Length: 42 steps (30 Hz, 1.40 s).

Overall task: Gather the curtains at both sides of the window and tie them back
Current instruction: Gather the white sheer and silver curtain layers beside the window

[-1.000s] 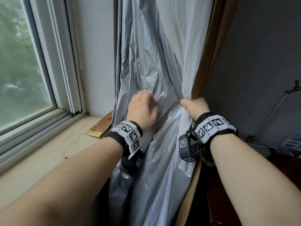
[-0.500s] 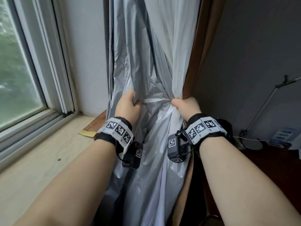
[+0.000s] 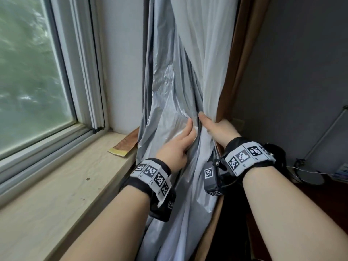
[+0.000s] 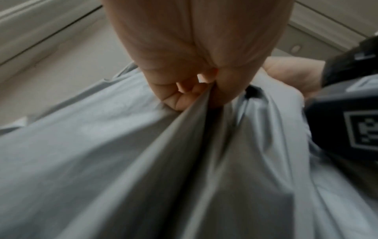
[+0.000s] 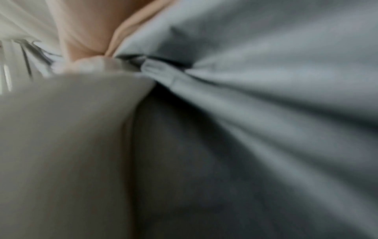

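- The silver-grey curtain [image 3: 169, 95] hangs in the middle of the head view, from the top edge down to the bottom edge.
- A white curtain layer [image 3: 207, 53] hangs right beside it, on its right, in the upper middle of the frame.
- A brown curtain edge [image 3: 237, 59] runs down the right side of the white layer.
- The left hand [image 3: 176, 147] is in the middle of the frame, on the grey curtain. In the left wrist view the left hand [image 4: 196, 67] has its fingers curled, and a fold of grey cloth is pinched between the fingers and the thumb.
- The right hand [image 3: 220, 129] is just to the right of the left hand, very near it. Its thumb points up along the cloth and its fingers go behind the cloth, so it is holding the bunched curtain.
- In the right wrist view the grey cloth [image 5: 255, 72] and the white cloth [image 5: 67, 129] squeeze together to one spot under the right hand [image 5: 85, 32].
- Both wrists wear black bands with black-and-white square marks.
- The window [image 3: 32, 72] fills the upper left of the frame, with blurry green outside.
- The pale wooden windowsill [image 3: 56, 194] is at the lower left.
- A small flat brown and yellow thing [image 3: 124, 146] lies on the sill, next to the curtain. I cannot tell what it is.
- A grey wall [image 3: 301, 72] is at the upper right.
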Each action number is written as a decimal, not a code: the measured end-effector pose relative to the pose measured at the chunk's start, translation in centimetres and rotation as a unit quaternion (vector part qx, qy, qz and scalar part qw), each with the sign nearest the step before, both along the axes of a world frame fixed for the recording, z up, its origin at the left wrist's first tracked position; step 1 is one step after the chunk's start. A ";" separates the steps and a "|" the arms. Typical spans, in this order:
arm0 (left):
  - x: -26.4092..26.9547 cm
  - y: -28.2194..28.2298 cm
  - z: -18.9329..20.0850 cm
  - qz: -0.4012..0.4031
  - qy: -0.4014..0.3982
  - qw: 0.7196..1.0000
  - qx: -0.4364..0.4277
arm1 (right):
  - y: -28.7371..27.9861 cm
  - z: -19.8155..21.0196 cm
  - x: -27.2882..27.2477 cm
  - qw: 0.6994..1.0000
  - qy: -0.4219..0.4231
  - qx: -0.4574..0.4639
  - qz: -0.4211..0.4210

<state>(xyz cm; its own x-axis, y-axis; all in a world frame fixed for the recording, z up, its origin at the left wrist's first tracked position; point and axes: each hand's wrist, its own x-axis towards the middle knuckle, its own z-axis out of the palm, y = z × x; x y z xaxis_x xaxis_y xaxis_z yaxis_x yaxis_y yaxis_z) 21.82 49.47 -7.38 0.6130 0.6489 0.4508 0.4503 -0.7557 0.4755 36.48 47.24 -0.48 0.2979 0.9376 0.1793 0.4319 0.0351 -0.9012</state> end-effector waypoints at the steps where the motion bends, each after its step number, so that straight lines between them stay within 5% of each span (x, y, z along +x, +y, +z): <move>1: 0.3 0.0 -0.1 0.003 0.019 1.000 0.004 | -0.1 0.0 -0.1 1.000 -0.016 -0.014 0.008; 5: 1.1 0.0 -0.4 0.006 0.051 0.999 -0.013 | 0.3 -0.3 -0.5 0.999 -0.004 -0.035 0.017; 11: -1.5 1.3 -0.3 -0.119 0.040 0.991 -0.040 | 0.9 -0.1 0.2 0.996 -0.031 0.007 -0.085; 14: -3.2 2.4 0.5 0.009 -0.086 0.993 -0.080 | 0.4 0.5 1.4 0.998 -0.029 0.019 -0.058; 17: -2.2 4.2 1.6 0.112 -0.228 0.959 -0.129 | 0.0 0.7 2.6 0.998 -0.004 0.003 -0.055; 21: 0.7 6.3 3.5 0.076 -0.255 0.914 -0.307 | -0.4 0.7 3.7 0.998 0.002 -0.001 -0.063; 28: 2.7 7.7 6.7 0.012 -0.303 0.887 -0.349 | -1.3 0.8 4.3 0.999 0.002 -0.003 -0.054; 33: 1.9 7.0 7.0 0.075 -0.203 0.964 -0.153 | -1.1 1.0 5.0 0.996 -0.003 -0.012 -0.091; 42: -0.6 2.6 6.9 -0.042 -0.258 0.948 -0.181 | 0.5 1.0 2.1 0.991 -0.031 -0.010 -0.130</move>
<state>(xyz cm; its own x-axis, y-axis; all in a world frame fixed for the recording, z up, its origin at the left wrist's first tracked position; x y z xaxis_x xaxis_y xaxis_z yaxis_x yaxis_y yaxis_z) 21.27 52.11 -0.51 0.4280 0.7764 0.4626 0.0316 -0.5243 0.8509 38.58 47.70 0.49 0.5195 0.8340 0.1861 0.4777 -0.1028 -0.8725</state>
